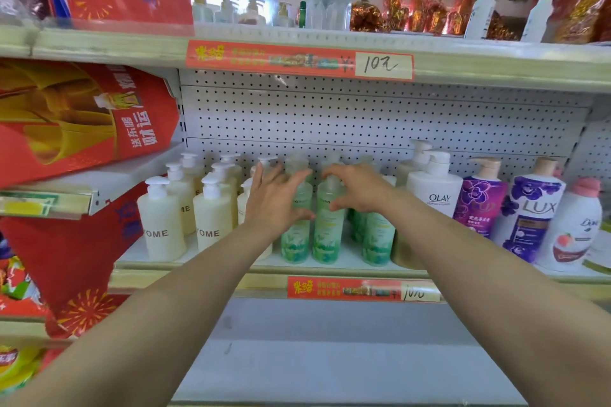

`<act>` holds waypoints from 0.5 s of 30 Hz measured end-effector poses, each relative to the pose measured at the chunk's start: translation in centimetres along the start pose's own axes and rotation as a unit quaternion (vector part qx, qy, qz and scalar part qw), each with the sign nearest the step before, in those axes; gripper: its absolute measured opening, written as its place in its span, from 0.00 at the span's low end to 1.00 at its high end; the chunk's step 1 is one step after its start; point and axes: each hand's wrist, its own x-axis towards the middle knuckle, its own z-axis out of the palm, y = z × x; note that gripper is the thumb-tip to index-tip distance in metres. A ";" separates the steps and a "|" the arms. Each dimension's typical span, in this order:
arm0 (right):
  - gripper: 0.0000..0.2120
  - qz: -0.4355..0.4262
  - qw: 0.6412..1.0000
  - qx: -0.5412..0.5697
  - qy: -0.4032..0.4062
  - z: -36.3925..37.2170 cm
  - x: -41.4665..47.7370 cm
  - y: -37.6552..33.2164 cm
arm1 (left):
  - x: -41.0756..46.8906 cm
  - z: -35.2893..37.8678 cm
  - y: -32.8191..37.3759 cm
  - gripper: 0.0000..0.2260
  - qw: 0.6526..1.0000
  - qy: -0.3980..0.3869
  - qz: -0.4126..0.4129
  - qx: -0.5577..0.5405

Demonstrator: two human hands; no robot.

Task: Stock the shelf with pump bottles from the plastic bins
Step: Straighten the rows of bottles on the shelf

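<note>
Three green pump bottles [328,235] stand in the front row of the middle shelf [205,276], close to its front lip, with more green ones behind them (too blurred to count). The left hand [272,200] is at the leftmost one, fingers straight and splayed, thumb stretched across its front. The right hand [362,190] arches over the second bottle's pump, fingers curved above and thumb below; whether they touch it I cannot tell. A narrow gap parts the second green bottle from the third.

Just left, at least six cream bottles [162,225] crowd in rows running back to the pegboard [363,116]. To the right stand one white OLAY bottle [436,198] with another white pump behind it, two purple LUX bottles [532,211] and one Dove bottle [577,235]. The upper shelf [132,46] sits well above every pump head. Two red price strips [297,58] mark the shelf edges.
</note>
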 end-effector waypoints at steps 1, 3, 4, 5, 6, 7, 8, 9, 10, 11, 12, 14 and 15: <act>0.32 -0.006 1.000 -0.001 -0.003 -0.1 0.1 0.1 | 0.0 0.2 0.0 0.40 1.000 -0.004 -0.007 0.000; 0.31 -0.009 1.000 0.003 -0.016 -0.4 0.2 0.3 | 0.0 0.3 0.1 0.38 1.000 -0.002 -0.017 -0.004; 0.32 -0.010 1.000 0.005 -0.021 -0.6 0.2 0.4 | 0.1 0.3 0.1 0.38 1.000 0.000 -0.018 -0.003; 0.32 -0.010 1.000 0.006 -0.025 -0.7 0.2 0.6 | 0.1 0.3 0.1 0.38 1.000 0.000 -0.019 -0.002; 0.33 -0.009 1.000 0.006 -0.027 -0.9 0.1 0.7 | 0.1 0.3 0.1 0.38 1.000 0.000 -0.020 -0.002; 0.33 -0.008 1.000 0.006 -0.029 -1.0 0.1 0.8 | 0.1 0.3 0.2 0.38 1.000 0.000 -0.022 -0.003; 0.33 -0.007 0.999 0.005 -0.032 -1.0 0.0 0.9 | 0.0 0.4 0.2 0.38 1.000 0.000 -0.024 -0.004; 0.33 -0.007 0.999 0.005 -0.034 -1.1 0.0 0.9 | 0.0 0.4 0.2 0.38 1.000 0.001 -0.026 -0.006; 0.33 -0.007 0.999 0.004 -0.035 -1.1 0.0 0.9 | 0.0 0.4 0.2 0.38 1.000 0.002 -0.027 -0.007; 0.33 -0.006 0.999 0.003 -0.036 -1.0 0.1 1.0 | 0.0 0.5 0.2 0.38 1.000 0.005 -0.027 -0.008; 0.34 -0.006 0.999 0.001 -0.037 -1.0 0.1 1.0 | 0.0 0.5 0.2 0.38 1.000 0.009 -0.025 -0.009; 0.35 -0.008 0.999 -0.004 -0.042 -1.0 0.0 0.9 | -0.1 0.6 0.1 0.38 1.000 0.011 -0.023 -0.008; 0.37 -0.012 0.999 -0.002 -0.042 -1.1 -0.1 1.0 | -0.2 0.6 0.1 0.38 1.000 0.009 -0.024 -0.007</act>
